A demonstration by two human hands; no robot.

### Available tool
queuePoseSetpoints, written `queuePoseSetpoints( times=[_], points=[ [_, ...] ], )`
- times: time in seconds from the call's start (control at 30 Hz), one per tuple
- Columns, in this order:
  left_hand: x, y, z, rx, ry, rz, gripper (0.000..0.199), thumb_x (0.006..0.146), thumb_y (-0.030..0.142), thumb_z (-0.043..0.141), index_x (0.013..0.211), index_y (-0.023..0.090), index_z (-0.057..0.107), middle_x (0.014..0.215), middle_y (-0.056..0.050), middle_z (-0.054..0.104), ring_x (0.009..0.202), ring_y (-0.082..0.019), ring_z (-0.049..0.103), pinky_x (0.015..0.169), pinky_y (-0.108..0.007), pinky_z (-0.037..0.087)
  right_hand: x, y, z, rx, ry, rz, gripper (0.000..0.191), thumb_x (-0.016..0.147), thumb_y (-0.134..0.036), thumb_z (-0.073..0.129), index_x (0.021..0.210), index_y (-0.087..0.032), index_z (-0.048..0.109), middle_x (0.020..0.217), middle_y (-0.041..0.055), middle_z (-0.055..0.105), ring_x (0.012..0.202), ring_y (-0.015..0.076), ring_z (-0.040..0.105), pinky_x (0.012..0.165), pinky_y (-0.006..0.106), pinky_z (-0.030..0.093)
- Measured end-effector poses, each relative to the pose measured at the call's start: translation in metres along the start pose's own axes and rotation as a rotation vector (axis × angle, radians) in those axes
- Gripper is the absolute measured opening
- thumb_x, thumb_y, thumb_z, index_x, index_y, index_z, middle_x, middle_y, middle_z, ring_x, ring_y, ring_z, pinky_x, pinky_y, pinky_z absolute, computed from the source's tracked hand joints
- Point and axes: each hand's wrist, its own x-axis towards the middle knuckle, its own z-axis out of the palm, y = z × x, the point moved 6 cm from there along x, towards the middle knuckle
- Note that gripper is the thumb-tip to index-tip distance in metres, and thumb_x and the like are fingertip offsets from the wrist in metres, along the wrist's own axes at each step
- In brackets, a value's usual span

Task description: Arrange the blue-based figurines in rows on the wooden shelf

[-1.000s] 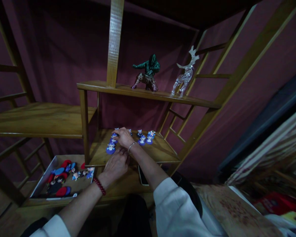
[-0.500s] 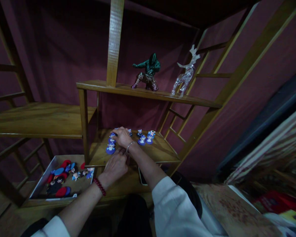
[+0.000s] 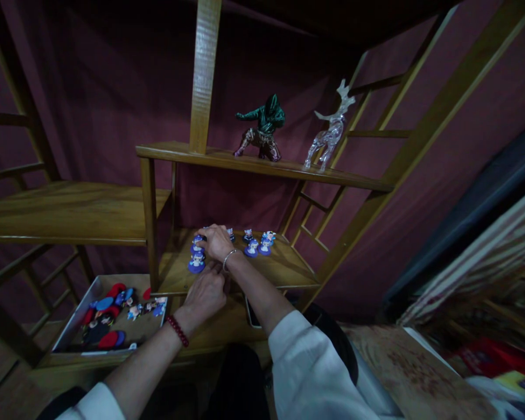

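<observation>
On the low wooden shelf (image 3: 262, 271), a small figurine (image 3: 197, 242) with purple hair and a purple base stands at the left. My right hand (image 3: 217, 241), wearing a silver bangle, has its fingers closed on that figurine. A similar figurine (image 3: 196, 262) on a round purple base stands just in front of it. My left hand (image 3: 206, 290), with a red bead bracelet, rests at the shelf's front edge below my right wrist. Its fingers are mostly hidden, so its grip does not show. Two white-and-purple figurines, one at the front (image 3: 252, 248), stand further right.
Small dark figurines (image 3: 248, 234) stand at the back of the shelf. A shallow box (image 3: 144, 335) of loose figurines and red and blue discs sits lower left. Above, a green hooded figure (image 3: 266, 125) and a clear deer (image 3: 328, 140) occupy the upper shelf.
My right hand and the figurine at its fingertips have shifted very slightly left. My left hand and the other things look the same.
</observation>
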Motion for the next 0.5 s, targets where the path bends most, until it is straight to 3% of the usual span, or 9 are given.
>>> queuePoseSetpoints(
  times=[0.3, 0.5],
  points=[
    [0.000, 0.000, 0.001, -0.034, 0.001, -0.007, 0.023, 0.082, 0.014, 0.039, 0.096, 0.016, 0.058, 0.099, -0.009, 0.061, 0.103, -0.021, 0.049, 0.090, -0.036, 0.041, -0.004, 0.000, -0.005, 0.013, -0.022, 0.026, 0.034, 0.075, -0.035, 0.061, 0.108, -0.029, 0.059, 0.099, 0.0013, 0.065, 0.100, 0.0171, 0.052, 0.087, 0.030, 0.031],
    [-0.001, 0.001, 0.002, -0.022, 0.014, 0.001, 0.025, 0.084, 0.016, 0.037, 0.100, 0.014, 0.057, 0.100, -0.009, 0.060, 0.102, -0.019, 0.049, 0.093, -0.034, 0.038, -0.020, 0.015, -0.021, 0.078, 0.050, 0.069, 0.041, 0.073, -0.031, 0.064, 0.113, -0.025, 0.057, 0.109, 0.0026, 0.062, 0.106, 0.0184, 0.048, 0.089, 0.030, 0.034]
  ],
)
